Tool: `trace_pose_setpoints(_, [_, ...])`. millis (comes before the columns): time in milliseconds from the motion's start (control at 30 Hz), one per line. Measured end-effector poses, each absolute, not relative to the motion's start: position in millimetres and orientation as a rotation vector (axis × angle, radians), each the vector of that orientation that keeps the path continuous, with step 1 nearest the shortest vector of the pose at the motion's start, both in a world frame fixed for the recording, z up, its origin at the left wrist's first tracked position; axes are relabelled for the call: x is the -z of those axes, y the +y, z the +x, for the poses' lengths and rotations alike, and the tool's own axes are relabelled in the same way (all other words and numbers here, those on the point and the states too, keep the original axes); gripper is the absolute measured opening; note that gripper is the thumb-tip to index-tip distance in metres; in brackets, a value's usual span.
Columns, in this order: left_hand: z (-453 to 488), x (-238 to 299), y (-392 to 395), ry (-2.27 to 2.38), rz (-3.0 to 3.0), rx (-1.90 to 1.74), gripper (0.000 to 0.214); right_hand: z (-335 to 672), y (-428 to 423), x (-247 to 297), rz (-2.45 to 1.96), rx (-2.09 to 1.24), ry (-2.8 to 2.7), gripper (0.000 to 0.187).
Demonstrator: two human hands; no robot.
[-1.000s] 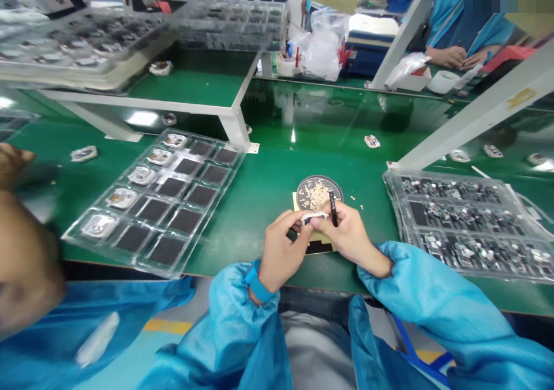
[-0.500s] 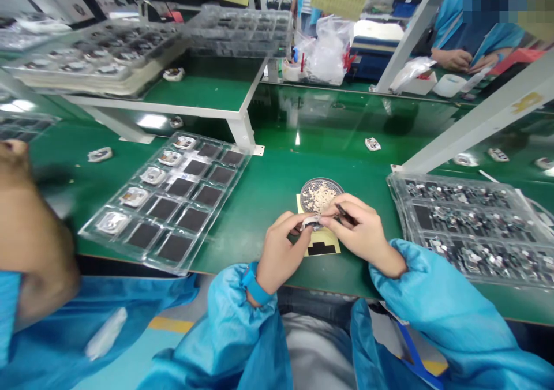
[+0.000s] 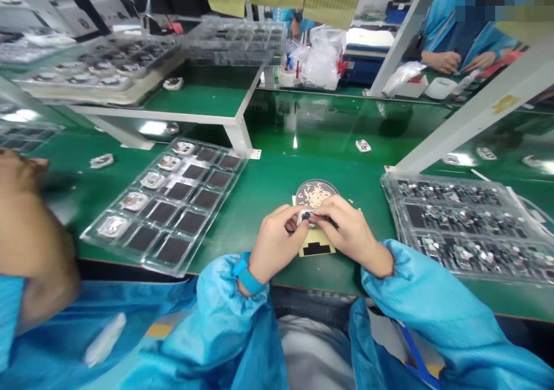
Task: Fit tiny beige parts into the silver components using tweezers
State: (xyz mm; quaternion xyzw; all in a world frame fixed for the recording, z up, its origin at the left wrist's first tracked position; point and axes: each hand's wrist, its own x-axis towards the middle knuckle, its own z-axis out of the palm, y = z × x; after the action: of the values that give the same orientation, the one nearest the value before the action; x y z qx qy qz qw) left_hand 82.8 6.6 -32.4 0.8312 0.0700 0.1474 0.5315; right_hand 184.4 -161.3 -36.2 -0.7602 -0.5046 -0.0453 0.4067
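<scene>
being pinched by the closed fingers of the left hand (image 3: 276,243), a small white-rimmed electronic part (image 3: 304,216) with a dark centre is held above a yellow card (image 3: 317,240), just below a round mesh dish (image 3: 315,192); its long axis lies nearly level, its facing unclear; the right hand (image 3: 351,229) is closed on it too.
</scene>
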Motion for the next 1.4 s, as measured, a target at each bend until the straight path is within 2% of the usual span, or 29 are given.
trace_pose_setpoints(167, [115, 15, 21, 0.092, 2.097, -0.310, 0.023, 195, -158, 33, -1.890, 0.114, -1.079, 0.003])
trace_pose_setpoints(300, [170, 8, 43, 0.110, 2.311, -0.353, 0.025, 205, -162, 39, -1.960, 0.087, -0.811, 0.014])
trace_pose_setpoints(400, [225, 13, 65, 0.291, 2.509, -0.316, 0.026, 209, -164, 44, -1.995, 0.065, -0.729, 0.019])
trace_pose_setpoints(633, [310, 31, 90, 0.439, 2.599, -0.242, 0.030, 207, -167, 37, -1.985, 0.058, -0.725, 0.013])
trace_pose_setpoints(700, [322, 30, 84, 0.475, 2.638, -0.247, 0.037, 205, -166, 37, -2.005, 0.037, -0.752, 0.013])
trace_pose_setpoints(800, [339, 25, 63, 0.477, 2.701, -0.316, 0.059, 203, -164, 39, -1.993, 0.002, -0.766, 0.012])
trace_pose_setpoints(933, [368, 29, 15, 0.192, 2.720, -0.239, 0.058, 202, -165, 37, -1.984, -0.006, -0.698, 0.007])
trace_pose_setpoints(1067, [393, 45, -26, 0.022, 2.644, -0.106, 0.071, 201, -166, 29, -1.921, -0.002, -0.731, 0.010])
trace_pose_setpoints(1267, [383, 40, -25, 0.096, 2.396, -0.068, 0.042, 200, -169, 24, -1.849, 0.039, -0.810, 0.034])
trace_pose_setpoints(1400, [329, 14, -4, 0.168, 2.114, -0.066, 0.047, 193, -172, 23, -1.787, -0.048, -0.820, 0.040])
